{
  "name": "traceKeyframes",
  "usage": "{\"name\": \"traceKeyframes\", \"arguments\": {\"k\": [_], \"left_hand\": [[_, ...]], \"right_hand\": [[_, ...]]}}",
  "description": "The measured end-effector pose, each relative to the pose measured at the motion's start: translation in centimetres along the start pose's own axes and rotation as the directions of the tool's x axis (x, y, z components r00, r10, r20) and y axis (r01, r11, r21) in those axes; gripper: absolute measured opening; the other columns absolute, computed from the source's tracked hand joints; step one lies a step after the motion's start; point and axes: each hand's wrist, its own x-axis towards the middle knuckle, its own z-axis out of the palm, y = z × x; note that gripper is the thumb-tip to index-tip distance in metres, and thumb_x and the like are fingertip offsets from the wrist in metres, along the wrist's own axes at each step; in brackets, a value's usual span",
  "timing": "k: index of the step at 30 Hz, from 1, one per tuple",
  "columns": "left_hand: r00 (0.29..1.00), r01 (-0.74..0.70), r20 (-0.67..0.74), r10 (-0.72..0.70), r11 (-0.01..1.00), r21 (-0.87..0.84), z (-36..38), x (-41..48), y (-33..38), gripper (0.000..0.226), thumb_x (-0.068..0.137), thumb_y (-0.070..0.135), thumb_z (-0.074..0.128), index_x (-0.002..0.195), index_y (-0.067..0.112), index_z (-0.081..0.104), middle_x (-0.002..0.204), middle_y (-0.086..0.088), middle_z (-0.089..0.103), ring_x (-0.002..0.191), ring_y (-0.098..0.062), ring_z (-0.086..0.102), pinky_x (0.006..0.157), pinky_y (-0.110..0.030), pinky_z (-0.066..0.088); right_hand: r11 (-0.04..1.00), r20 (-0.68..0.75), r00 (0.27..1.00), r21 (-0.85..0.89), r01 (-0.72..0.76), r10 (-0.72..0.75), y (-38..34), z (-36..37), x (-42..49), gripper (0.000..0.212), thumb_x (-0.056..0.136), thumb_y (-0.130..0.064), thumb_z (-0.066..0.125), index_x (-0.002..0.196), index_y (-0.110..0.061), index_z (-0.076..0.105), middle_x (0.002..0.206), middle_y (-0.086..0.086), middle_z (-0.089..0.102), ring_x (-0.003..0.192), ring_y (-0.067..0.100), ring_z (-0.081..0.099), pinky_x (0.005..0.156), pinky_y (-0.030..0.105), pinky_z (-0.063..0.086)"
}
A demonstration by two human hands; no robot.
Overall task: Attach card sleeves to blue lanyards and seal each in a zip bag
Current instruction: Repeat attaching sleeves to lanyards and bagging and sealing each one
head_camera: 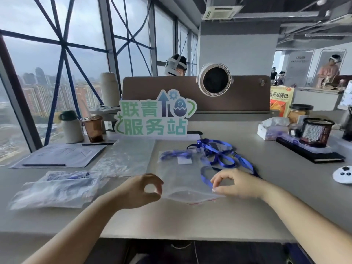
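A clear zip bag (pixel 182 180) lies on the desk in front of me, its mouth toward me and partly gaping. Inside it, at the far end, sit a blue lanyard (pixel 177 154) and a card sleeve (pixel 184 160). My left hand (pixel 144 189) pinches the bag's left mouth corner between thumb and forefinger. My right hand (pixel 236 183) pinches the right corner of the zip strip. A heap of loose blue lanyards (pixel 222 155) lies just behind the bag, to the right.
Finished bags (pixel 57 187) are stacked at the left, with empty bags (pixel 125 159) behind them. Papers and a pen (pixel 61 156), a drink cup (pixel 93 128), a standing sign (pixel 154 115), a mesh pen cup (pixel 316 132) and a white controller (pixel 342 175) ring the work area.
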Motion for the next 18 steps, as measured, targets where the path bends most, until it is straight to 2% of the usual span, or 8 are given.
{"name": "traceKeyframes", "arguments": {"k": [2, 4, 6, 7, 9, 11, 14, 18], "left_hand": [[0.998, 0.047, -0.04, -0.051, 0.995, -0.084, -0.2, 1.0, 0.2, 0.014, 0.09, 0.035, 0.058, 0.103, 0.034, 0.064, 0.128, 0.019, 0.053, 0.117, -0.002, 0.049, 0.093, -0.018, 0.034], [0.992, 0.048, -0.117, -0.05, 0.999, -0.016, -0.3, 2.8, 0.2, 0.028, 0.094, 0.04, 0.05, 0.119, 0.032, 0.059, 0.139, 0.012, 0.048, 0.125, -0.009, 0.046, 0.102, -0.024, 0.034], [0.993, 0.053, -0.11, -0.039, 0.99, 0.129, 0.0, 4.9, 0.1, 0.045, 0.097, 0.044, 0.04, 0.139, 0.028, 0.043, 0.152, 0.009, 0.031, 0.138, -0.015, 0.033, 0.11, -0.029, 0.026], [0.995, 0.069, -0.078, -0.055, 0.979, 0.19, 0.4, 5.9, -0.1, 0.052, 0.098, 0.047, 0.034, 0.146, 0.027, 0.031, 0.157, 0.009, 0.018, 0.143, -0.015, 0.022, 0.114, -0.031, 0.019], [0.994, 0.104, 0.013, -0.112, 0.955, 0.276, 1.5, 7.6, -0.6, 0.061, 0.098, 0.052, 0.023, 0.151, 0.026, 0.008, 0.158, 0.008, -0.005, 0.146, -0.013, -0.003, 0.117, -0.035, 0.002], [0.978, 0.119, 0.125, -0.167, 0.938, 0.325, 2.8, 8.5, -1.1, 0.064, 0.097, 0.055, 0.016, 0.15, 0.027, -0.004, 0.157, 0.007, -0.016, 0.144, -0.013, -0.016, 0.118, -0.039, -0.007], [0.94, 0.1, 0.263, -0.219, 0.91, 0.402, 3.6, 8.8, -1.9, 0.065, 0.095, 0.059, 0.014, 0.15, 0.031, -0.007, 0.156, 0.008, -0.017, 0.143, -0.015, -0.018, 0.117, -0.042, -0.012], [0.976, 0.098, 0.152, -0.159, 0.933, 0.347, 1.6, 11.1, -2.1, 0.064, 0.092, 0.064, 0.016, 0.149, 0.038, -0.002, 0.155, 0.01, -0.016, 0.144, -0.016, -0.017, 0.117, -0.045, -0.009]], "right_hand": [[0.999, -0.047, 0.999, 0.034, -0.008, 0.009, -0.4, -0.1, 0.9, 0.033, 0.073, -0.062, 0.061, 0.096, -0.038, 0.065, 0.111, -0.021, 0.063, 0.108, -0.002, 0.056, 0.098, 0.022, 0.041], [0.999, -0.097, 0.995, -0.039, 0.001, -0.005, -0.7, -0.2, 2.4, 0.041, 0.086, -0.057, 0.052, 0.122, -0.036, 0.055, 0.132, -0.018, 0.052, 0.125, 0.002, 0.044, 0.106, 0.025, 0.035], [0.981, -0.106, 0.994, -0.196, -0.015, -0.006, -1.1, 0.0, 4.2, 0.059, 0.092, -0.057, 0.038, 0.145, -0.033, 0.026, 0.154, -0.017, 0.02, 0.144, 0.009, 0.012, 0.117, 0.035, 0.015], [0.962, -0.084, 0.996, -0.27, -0.036, 0.014, -1.2, 0.2, 5.1, 0.065, 0.093, -0.059, 0.03, 0.149, -0.032, 0.011, 0.155, -0.018, 0.003, 0.145, 0.009, -0.006, 0.119, 0.038, 0.003], [0.925, -0.002, 0.998, -0.375, -0.06, 0.064, -0.9, 0.9, 6.8, 0.07, 0.092, -0.063, 0.016, 0.148, -0.031, -0.011, 0.153, -0.018, -0.019, 0.14, 0.008, -0.025, 0.117, 0.04, -0.011], [0.868, 0.088, 0.987, -0.492, -0.071, 0.131, -0.1, 2.0, 7.9, 0.075, 0.089, -0.068, 0.008, 0.146, -0.028, -0.018, 0.153, -0.013, -0.025, 0.138, 0.008, -0.029, 0.116, 0.042, -0.014], [0.787, 0.195, 0.948, -0.61, -0.085, 0.253, 1.0, 2.6, 9.0, 0.08, 0.086, -0.072, 0.006, 0.147, -0.025, -0.016, 0.154, -0.011, -0.022, 0.14, 0.011, -0.025, 0.115, 0.046, -0.015], [0.821, 0.066, 0.986, -0.565, -0.087, 0.15, 0.5, 0.3, 11.3, 0.077, 0.086, -0.071, 0.008, 0.149, -0.03, -0.01, 0.154, -0.013, -0.021, 0.142, 0.013, -0.023, 0.115, 0.047, -0.015]]}}
